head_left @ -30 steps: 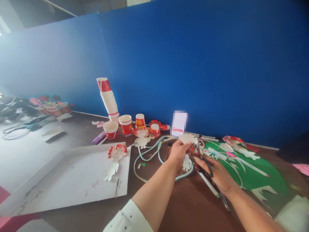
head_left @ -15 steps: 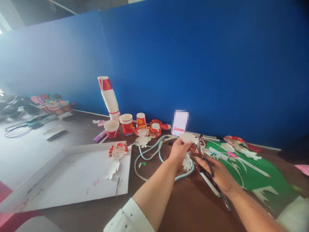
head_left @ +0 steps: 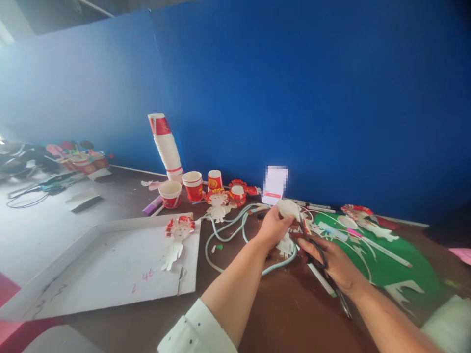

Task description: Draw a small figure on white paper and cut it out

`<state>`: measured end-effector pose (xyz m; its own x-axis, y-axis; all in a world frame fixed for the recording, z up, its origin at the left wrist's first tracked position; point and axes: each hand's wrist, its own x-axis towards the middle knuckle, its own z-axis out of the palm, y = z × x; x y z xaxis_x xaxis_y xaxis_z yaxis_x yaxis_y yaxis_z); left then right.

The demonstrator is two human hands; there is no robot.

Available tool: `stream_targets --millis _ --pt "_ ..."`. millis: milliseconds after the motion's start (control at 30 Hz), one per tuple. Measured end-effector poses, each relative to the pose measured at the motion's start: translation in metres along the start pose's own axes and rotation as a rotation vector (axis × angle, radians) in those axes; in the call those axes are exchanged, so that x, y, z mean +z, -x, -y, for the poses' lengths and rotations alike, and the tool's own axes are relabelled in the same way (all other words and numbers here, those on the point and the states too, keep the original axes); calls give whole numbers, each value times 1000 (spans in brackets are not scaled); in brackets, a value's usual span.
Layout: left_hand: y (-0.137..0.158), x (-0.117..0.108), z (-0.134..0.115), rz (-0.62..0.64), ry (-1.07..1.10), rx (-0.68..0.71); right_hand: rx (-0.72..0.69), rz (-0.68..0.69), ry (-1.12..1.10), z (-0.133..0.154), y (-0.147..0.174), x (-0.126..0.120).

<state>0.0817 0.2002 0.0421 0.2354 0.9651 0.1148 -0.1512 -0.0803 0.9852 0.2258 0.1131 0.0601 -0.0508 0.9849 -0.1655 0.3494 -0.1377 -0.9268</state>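
The left hand point(head_left: 275, 226) has its grip pinched on white paper point(head_left: 289, 209) above the tabletop point(head_left: 301, 318), and the right hand point(head_left: 337, 262) clasps scissors point(head_left: 323, 255) whose nearby blades could miscut if the paper twists.

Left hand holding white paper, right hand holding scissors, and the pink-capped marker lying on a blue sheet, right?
Not quite: in the head view, the sheet under the pink-capped marker is green, not blue. The left hand holds white paper and the right hand scissors.
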Motion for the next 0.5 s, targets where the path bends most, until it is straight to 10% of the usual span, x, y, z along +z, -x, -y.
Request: stream_targets --millis 500 --pt "-1 0 0 -54 152 -130 -40 -17 30 -5 -2 -1"
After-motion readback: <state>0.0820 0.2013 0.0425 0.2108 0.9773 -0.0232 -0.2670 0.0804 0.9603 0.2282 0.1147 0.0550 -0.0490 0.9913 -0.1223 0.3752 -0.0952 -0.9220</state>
